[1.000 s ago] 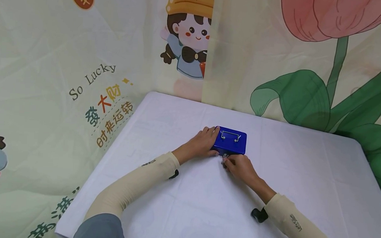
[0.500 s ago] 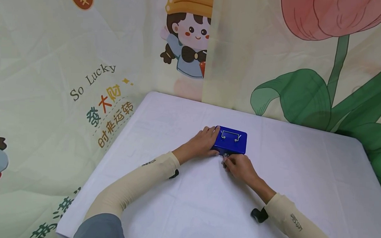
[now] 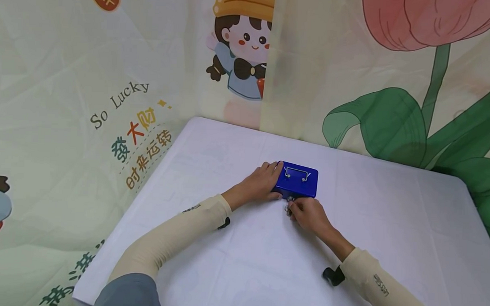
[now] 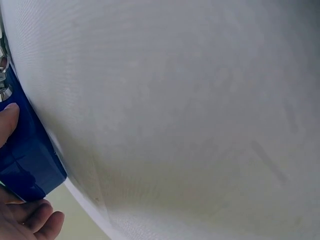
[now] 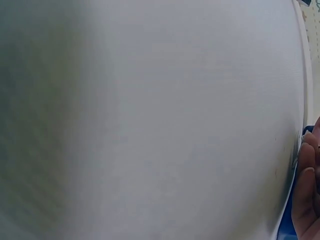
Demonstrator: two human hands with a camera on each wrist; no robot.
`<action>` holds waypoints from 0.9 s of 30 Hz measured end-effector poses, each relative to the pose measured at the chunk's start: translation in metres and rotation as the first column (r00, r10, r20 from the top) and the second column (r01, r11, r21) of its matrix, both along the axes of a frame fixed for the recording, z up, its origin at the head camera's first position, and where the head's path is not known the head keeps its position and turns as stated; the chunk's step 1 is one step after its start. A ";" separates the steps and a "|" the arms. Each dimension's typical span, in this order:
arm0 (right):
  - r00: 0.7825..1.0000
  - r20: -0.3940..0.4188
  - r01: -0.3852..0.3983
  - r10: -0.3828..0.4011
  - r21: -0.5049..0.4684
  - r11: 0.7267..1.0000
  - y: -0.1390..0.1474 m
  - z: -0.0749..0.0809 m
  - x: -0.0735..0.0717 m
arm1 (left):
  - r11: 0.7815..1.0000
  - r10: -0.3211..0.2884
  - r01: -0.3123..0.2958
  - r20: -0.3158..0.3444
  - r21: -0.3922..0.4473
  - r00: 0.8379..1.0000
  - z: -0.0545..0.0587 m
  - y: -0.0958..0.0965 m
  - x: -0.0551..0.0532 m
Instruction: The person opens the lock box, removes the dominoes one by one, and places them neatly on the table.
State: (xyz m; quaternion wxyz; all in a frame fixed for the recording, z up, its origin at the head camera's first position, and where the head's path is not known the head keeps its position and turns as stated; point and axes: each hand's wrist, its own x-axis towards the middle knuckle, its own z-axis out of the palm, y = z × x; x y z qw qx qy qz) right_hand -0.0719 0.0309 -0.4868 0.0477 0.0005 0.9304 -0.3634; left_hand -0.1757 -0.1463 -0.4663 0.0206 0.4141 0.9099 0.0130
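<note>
A small blue cash box (image 3: pixel 298 186) with a thin metal carry handle (image 3: pixel 296 173) on its lid sits on the white-covered table, lid down. My left hand (image 3: pixel 262 183) grips its left end, thumb at the front side and fingers reaching over toward the back. In the left wrist view, that thumb presses the blue side (image 4: pixel 30 160) close to a silver lock (image 4: pixel 5 93). At the front lock my right hand (image 3: pixel 309 212) pinches a key, mostly covered by the fingers. A metal key ring (image 3: pixel 287 210) hangs below the fingertips. The right wrist view catches only curled fingers (image 5: pixel 306 195) at its edge.
The white tabletop (image 3: pixel 241 270) surrounds the box. Printed cloth (image 3: pixel 295 96) hangs behind the table's far edge and along its left side. A black wrist camera (image 3: pixel 333 276) is strapped under the right forearm.
</note>
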 end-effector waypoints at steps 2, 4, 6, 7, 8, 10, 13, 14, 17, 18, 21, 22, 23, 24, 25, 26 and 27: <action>1.000 0.005 0.001 -0.001 -0.002 1.000 0.001 -0.001 0.000 | 1.000 0.002 -0.002 0.007 0.002 1.000 0.000 0.000 0.000; 1.000 0.009 0.002 -0.002 -0.006 1.000 0.002 -0.002 0.000 | 1.000 0.004 -0.004 0.015 0.006 1.000 0.000 0.000 0.000; 1.000 0.009 0.001 -0.001 -0.009 1.000 0.003 -0.004 -0.001 | 1.000 0.006 -0.006 0.021 0.007 1.000 0.000 0.000 0.000; 1.000 0.009 -0.001 0.002 -0.009 1.000 0.003 -0.004 0.000 | 1.000 0.007 -0.007 0.024 0.007 1.000 0.000 0.000 0.000; 1.000 0.009 -0.002 0.002 -0.012 1.000 0.004 -0.005 0.000 | 1.000 0.007 -0.007 0.023 0.006 1.000 0.000 0.000 0.000; 1.000 0.008 -0.005 0.005 -0.017 1.000 0.004 -0.005 0.000 | 1.000 0.008 -0.008 0.023 0.005 1.000 0.000 0.000 0.000; 1.000 0.008 -0.010 0.010 -0.029 1.000 0.005 -0.006 0.001 | 1.000 0.009 -0.009 0.022 0.002 1.000 -0.001 0.000 0.000; 1.000 0.009 -0.010 0.010 -0.034 0.999 0.005 -0.006 0.001 | 1.000 0.010 -0.010 0.022 0.002 1.000 -0.001 0.000 0.000; 1.000 0.024 -0.007 0.008 -0.044 0.999 0.005 -0.006 0.001 | 1.000 0.010 -0.010 0.029 0.005 1.000 -0.001 0.001 -0.001; 1.000 0.029 -0.006 0.007 -0.046 0.999 0.005 -0.006 0.001 | 1.000 0.009 -0.009 0.029 0.006 1.000 -0.002 0.001 -0.001; 0.999 0.044 0.000 0.002 -0.043 0.999 0.006 -0.006 0.001 | 1.000 0.006 -0.006 0.024 0.012 1.000 -0.002 0.001 -0.002; 0.999 0.049 0.004 -0.002 -0.043 0.999 0.006 -0.006 0.001 | 1.000 0.005 -0.005 0.020 0.011 1.000 -0.003 0.001 -0.002; 0.999 0.051 0.006 -0.003 -0.043 0.999 0.006 -0.006 0.001 | 1.000 0.004 -0.004 0.017 0.011 1.000 -0.003 0.001 -0.002; 0.999 0.052 0.006 -0.004 -0.043 0.999 0.007 -0.006 0.001 | 1.000 0.003 -0.003 0.013 0.011 1.000 -0.003 0.001 -0.002; 0.999 0.054 0.008 -0.005 -0.042 0.999 0.007 -0.007 0.000 | 1.000 0.002 -0.002 0.013 0.011 1.000 -0.003 0.001 -0.002; 0.998 0.058 0.010 -0.008 -0.043 0.999 0.007 -0.007 0.000 | 1.000 0.002 -0.002 0.012 0.011 1.000 -0.004 0.001 -0.002; 0.998 0.058 0.010 -0.008 -0.042 0.999 0.007 -0.008 0.000 | 1.000 0.002 -0.002 0.012 0.011 1.000 -0.004 0.001 -0.002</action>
